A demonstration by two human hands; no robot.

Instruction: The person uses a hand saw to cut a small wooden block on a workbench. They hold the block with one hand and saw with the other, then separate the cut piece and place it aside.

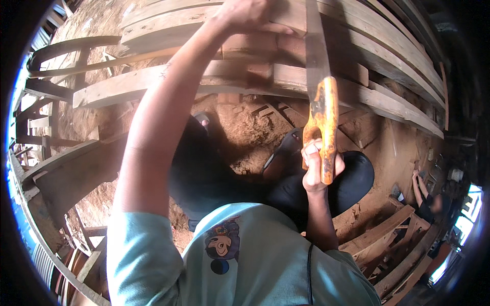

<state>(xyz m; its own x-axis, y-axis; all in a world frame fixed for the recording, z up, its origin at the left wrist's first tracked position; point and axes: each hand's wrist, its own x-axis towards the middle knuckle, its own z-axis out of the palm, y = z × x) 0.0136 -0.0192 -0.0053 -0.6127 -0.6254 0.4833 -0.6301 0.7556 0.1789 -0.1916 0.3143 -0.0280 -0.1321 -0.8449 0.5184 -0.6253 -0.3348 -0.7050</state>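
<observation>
My right hand (321,162) is closed around the worn orange handle of a handsaw (317,61). The blade points away from me and lies across the wooden pieces at the top of the view; its far end is cut off by the picture's edge. To the left of the blade, my left hand (249,15) grips a wooden board (292,18), one digit stretched along it towards the saw; the upper edge cuts off part of this hand. Shorter wood blocks (248,47) lie crosswise under the board, above a long pale beam (120,91).
Long planks (390,64) run off to the right. Sawdust (240,127) covers the ground around my sandalled feet. A wooden frame (71,168) stands at left, more stacked timber (383,229) at lower right. Another person (431,204) is at the far right.
</observation>
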